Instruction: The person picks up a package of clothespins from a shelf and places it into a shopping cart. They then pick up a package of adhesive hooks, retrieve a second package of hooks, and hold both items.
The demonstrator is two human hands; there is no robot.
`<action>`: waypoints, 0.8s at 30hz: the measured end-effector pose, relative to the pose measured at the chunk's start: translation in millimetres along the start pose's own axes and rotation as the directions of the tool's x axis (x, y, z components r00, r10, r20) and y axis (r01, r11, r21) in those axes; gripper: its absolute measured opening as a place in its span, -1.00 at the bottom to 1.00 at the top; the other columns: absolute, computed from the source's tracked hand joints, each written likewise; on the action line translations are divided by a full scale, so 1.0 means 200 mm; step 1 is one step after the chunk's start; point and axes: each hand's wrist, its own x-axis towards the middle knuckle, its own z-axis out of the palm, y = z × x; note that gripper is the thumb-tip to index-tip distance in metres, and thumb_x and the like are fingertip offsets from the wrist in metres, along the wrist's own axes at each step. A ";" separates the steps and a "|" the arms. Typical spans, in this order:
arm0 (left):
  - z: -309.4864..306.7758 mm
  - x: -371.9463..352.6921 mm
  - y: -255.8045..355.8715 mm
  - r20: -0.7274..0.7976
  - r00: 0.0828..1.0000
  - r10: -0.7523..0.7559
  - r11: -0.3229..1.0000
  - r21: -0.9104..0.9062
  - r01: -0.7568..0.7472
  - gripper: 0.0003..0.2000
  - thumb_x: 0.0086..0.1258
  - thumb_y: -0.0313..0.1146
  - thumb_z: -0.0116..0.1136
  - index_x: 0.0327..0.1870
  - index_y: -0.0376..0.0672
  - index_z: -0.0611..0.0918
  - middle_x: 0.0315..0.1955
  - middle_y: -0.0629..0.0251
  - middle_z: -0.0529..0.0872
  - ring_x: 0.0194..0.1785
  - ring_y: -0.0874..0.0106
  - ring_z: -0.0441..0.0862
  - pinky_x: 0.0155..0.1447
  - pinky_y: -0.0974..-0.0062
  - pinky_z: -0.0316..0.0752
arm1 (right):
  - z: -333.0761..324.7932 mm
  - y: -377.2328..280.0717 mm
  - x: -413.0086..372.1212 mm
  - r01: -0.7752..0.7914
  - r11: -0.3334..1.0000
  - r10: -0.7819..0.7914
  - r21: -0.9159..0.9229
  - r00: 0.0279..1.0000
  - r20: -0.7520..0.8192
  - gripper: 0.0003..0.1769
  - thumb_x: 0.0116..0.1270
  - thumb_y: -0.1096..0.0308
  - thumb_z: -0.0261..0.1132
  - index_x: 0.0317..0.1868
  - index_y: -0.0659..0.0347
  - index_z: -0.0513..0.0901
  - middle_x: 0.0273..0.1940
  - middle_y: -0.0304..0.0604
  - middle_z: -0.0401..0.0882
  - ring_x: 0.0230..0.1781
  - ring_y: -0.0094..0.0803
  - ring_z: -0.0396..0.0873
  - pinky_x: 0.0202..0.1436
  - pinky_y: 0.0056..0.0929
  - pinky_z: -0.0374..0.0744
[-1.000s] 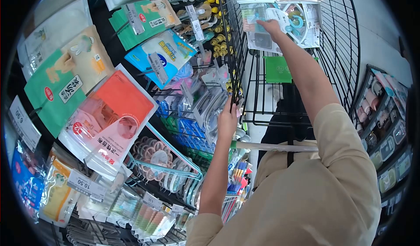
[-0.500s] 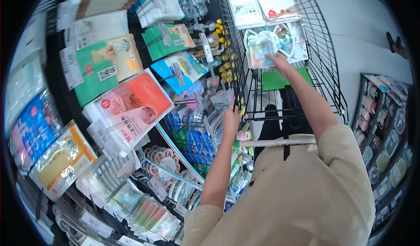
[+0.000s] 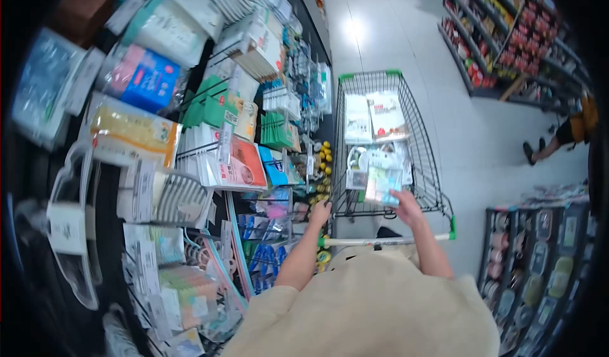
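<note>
One pack (image 3: 382, 187) in the right hand (image 3: 409, 208), long axis along the cart (image 3: 426, 154)

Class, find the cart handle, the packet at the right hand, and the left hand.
Cart handle (image 3: 349, 242), head view: pale bar, left part.
Packet (image 3: 382, 185), head view: middle of its front.
Left hand (image 3: 320, 213), head view: back of hand.

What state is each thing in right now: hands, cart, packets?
Right hand: closed on the small packet.
Small packet: held over the cart's near end.
Left hand: curled at the cart's near left corner; grip unclear.
Cart: partly filled.
Two white packs: lying side by side in it.
Red-and-pink packet: hanging on the rack.
</note>
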 end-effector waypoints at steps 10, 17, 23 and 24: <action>-0.02 -0.11 0.03 -0.165 0.972 0.167 0.958 -0.207 -0.200 -0.50 0.47 -0.02 0.11 0.16 -0.30 0.63 -0.05 -0.07 0.74 0.09 0.05 0.68 0.19 0.25 0.52 | -0.01 0.11 -0.19 0.100 0.991 -0.097 -0.085 0.995 0.037 -0.61 0.44 0.32 0.32 0.19 0.30 0.54 0.08 -0.13 0.68 0.07 -0.34 0.65 0.22 -0.29 0.57; -0.08 -0.42 0.10 -0.199 0.974 0.109 0.901 -0.394 -0.181 -0.55 0.49 -0.08 0.14 0.19 -0.27 0.61 -0.08 0.06 0.74 -0.05 0.23 0.68 0.05 0.35 0.53 | 0.06 0.08 -0.16 0.085 0.980 -0.050 -0.178 0.980 0.190 -0.59 0.48 0.30 0.29 0.23 0.29 0.49 0.11 -0.14 0.66 0.09 -0.37 0.64 0.25 -0.27 0.56; 0.05 -0.44 -0.04 -0.293 0.954 0.066 0.826 -0.520 -0.217 -0.58 0.49 -0.19 0.23 0.18 -0.36 0.59 -0.14 0.15 0.77 -0.12 0.41 0.70 0.01 0.43 0.58 | 0.29 0.11 -0.10 0.041 0.962 0.047 -0.270 0.949 0.313 -0.55 0.49 0.25 0.29 0.26 0.31 0.48 0.15 -0.13 0.63 0.14 -0.32 0.62 0.30 -0.24 0.54; 0.05 -0.44 -0.05 -0.310 0.950 0.040 0.817 -0.537 -0.210 -0.58 0.49 -0.19 0.23 0.18 -0.36 0.59 -0.14 0.15 0.77 -0.12 0.41 0.70 0.01 0.43 0.58 | 0.35 0.10 -0.09 0.029 0.956 0.072 -0.293 0.942 0.327 -0.55 0.49 0.25 0.29 0.26 0.31 0.48 0.15 -0.13 0.63 0.14 -0.32 0.62 0.30 -0.24 0.54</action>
